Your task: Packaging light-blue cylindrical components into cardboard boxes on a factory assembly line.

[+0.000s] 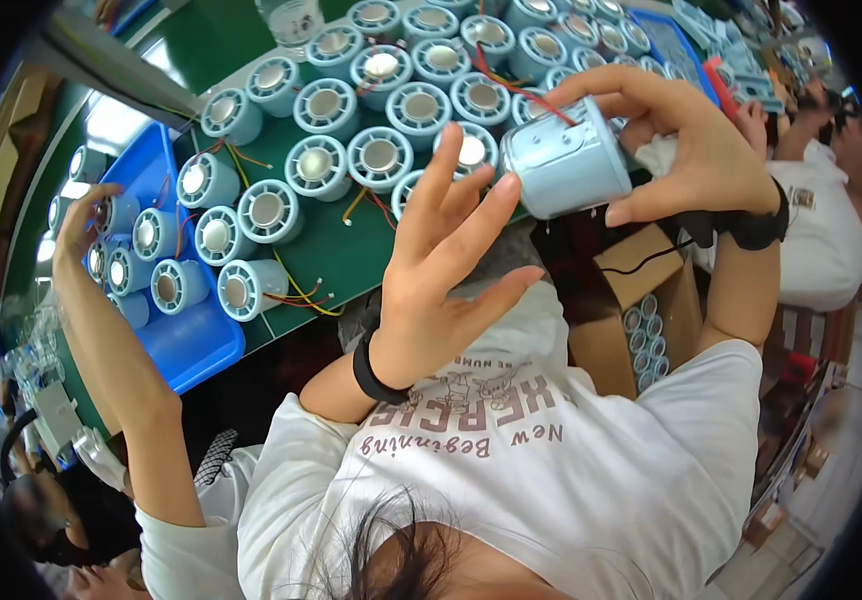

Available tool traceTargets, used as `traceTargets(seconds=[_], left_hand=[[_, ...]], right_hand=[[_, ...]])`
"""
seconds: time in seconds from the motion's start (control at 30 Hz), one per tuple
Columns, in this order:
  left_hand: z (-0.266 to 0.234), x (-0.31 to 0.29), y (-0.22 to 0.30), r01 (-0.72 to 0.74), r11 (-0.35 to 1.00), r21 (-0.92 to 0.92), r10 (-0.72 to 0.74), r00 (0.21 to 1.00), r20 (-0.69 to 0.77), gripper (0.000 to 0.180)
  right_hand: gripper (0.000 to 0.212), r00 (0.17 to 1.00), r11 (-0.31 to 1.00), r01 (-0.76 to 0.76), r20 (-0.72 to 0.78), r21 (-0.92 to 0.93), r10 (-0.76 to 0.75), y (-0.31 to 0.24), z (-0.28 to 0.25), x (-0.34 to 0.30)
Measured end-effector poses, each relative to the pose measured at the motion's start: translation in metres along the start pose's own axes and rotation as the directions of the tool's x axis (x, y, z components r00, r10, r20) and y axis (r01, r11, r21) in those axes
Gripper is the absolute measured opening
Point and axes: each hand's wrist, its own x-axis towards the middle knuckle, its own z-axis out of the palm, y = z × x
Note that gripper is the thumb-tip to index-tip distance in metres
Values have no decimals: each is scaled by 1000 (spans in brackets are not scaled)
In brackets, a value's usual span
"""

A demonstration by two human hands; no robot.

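Observation:
My right hand (686, 145) grips a light blue cylindrical housing (566, 165) on its side, fingers over the top and thumb at its lower right end. Small holes mark its wall, and a red wire shows by its upper edge. Close to its left end, my left hand (441, 270) is open with fingers spread, holding nothing; whether a fingertip touches the housing I cannot tell. Beyond both hands, several similar housings (381, 155) stand in rows on the green table (336, 265). They have spoked rims, silvery round centres and thin coloured wires.
At the left, a co-worker's hand (86, 215) reaches over a blue tray (196, 350) of housings. A clear plastic container (291, 22) stands at the back. Another blue tray (676, 50) is at far right. Below the table, a cardboard box (601, 335) holds more cylinders.

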Motion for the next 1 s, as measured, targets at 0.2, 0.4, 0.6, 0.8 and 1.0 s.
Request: traceTargets(seconds=[0.2,0.4,0.6,0.8,1.0], left_hand=[[41,-19,-20,85,990,-110,-75,993,92,83],[57,-11,-7,610,349,-712,-498,764,410,69],[55,-2,-12,774,89,-627,-435,596,675,62],[59,1,-21,855,-138,-501,-439,400,804,72],[71,3,-20,893,-165,-420,-402,328,855,76]], right_hand=[[73,989,913,-45,-112,406,99,40,64,-49],[75,939,898,-181,-201,401,279,59,71,-93],[83,927,910,-170,-252,378,278,69,81,-107],[94,935,957,-20,-333,290,121,77,89,-110],[102,930,952,10,-354,307,105,79,98,-110]])
